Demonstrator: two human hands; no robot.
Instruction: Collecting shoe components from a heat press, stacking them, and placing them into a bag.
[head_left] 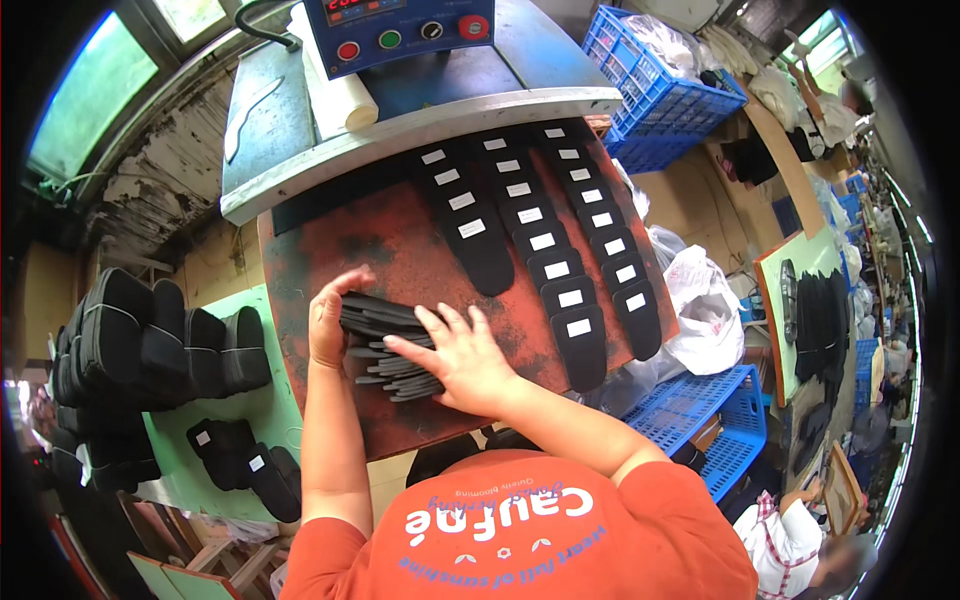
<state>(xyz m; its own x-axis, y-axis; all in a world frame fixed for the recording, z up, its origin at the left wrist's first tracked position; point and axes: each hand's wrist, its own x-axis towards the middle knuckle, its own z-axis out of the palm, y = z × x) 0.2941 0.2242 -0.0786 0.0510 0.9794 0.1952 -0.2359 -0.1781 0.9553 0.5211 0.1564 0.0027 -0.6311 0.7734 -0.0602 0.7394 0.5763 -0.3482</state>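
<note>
A fanned stack of black insoles (385, 345) lies on the worn red work board (400, 250). My left hand (332, 318) grips the stack's left end, thumb over the top. My right hand (455, 352) lies flat on the stack's right side with fingers spread. Beyond the hands, three overlapping rows of black insoles (545, 235) with white labels run across the board toward the press.
A blue press machine (400, 35) with round buttons stands behind the board. A green side table (255, 400) at left carries stacked black insoles (130, 350). Blue crates (655, 90) and white plastic bags (705, 310) sit at right. Another person (800, 540) sits at lower right.
</note>
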